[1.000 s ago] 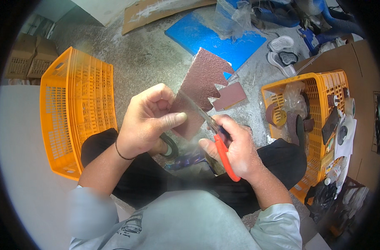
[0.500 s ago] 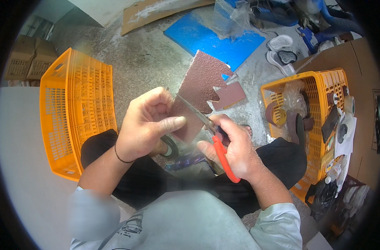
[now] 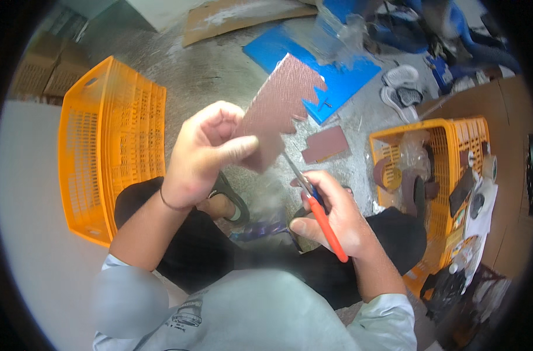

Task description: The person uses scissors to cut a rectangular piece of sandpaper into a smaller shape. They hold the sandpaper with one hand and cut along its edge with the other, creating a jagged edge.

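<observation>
Left hand: raised in front of the body; fingers curled, thumb pressed flat against the lower edge of the sandpaper sheet, which is pinched firmly.
Sandpaper sheet: reddish-brown, held tilted above the floor; its right edge is cut into a ragged, stepped outline.
Right hand: closed around the orange-red handles of the scissors; fingers clenched through and about the loops (how far the loops are spread cannot be told).
Scissors: blades pointed up and left, the tip lying just under the sheet's lower corner; contact with the sheet cannot be told, the area being blurred.
Cut piece: a small reddish-brown rectangle lying flat on the concrete floor, apart from both hands.
Left crate: orange plastic, seen at the person's left.
Right crate: orange plastic, filled with discs and assorted items, beside the right knee.
Blue board: flat on the floor beyond the sheet.
</observation>
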`<state>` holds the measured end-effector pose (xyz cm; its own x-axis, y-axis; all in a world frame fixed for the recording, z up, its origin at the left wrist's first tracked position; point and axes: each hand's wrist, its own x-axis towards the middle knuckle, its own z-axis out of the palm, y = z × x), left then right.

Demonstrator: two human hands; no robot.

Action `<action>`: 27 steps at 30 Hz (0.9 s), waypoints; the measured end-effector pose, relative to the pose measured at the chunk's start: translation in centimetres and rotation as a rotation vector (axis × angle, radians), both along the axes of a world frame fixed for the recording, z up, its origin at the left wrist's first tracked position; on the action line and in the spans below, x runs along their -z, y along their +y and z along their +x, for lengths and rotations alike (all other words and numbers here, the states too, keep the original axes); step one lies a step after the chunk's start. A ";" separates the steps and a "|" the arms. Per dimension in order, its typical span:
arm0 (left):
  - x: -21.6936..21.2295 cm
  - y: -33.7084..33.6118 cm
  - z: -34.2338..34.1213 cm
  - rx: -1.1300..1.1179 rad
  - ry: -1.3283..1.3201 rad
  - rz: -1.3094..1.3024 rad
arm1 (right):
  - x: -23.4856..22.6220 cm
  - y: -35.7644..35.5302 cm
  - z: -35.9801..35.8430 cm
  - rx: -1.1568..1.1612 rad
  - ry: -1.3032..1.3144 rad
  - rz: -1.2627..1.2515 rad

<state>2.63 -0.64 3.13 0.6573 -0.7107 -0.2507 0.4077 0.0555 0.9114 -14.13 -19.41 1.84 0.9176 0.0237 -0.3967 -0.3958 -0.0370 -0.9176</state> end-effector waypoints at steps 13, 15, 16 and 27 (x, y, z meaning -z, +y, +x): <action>0.7 0.1 0.8 0.047 -0.002 -0.034 | 0.2 0.1 -0.1 0.051 -0.077 0.095; 0.9 -0.1 0.2 -0.025 -0.055 -0.075 | 0.0 0.6 0.0 0.093 -0.015 0.101; 1.0 -0.1 0.0 -0.037 -0.067 -0.068 | 0.0 0.9 0.0 0.097 0.008 0.109; 0.8 0.4 0.8 0.043 -0.064 0.030 | 0.9 0.4 0.2 0.033 -0.009 0.152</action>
<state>3.45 -0.19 2.33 0.6416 -0.7317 -0.2301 0.3495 0.0118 0.9368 -13.92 -19.02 0.98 0.9224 0.0530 -0.3825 -0.3862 0.1156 -0.9152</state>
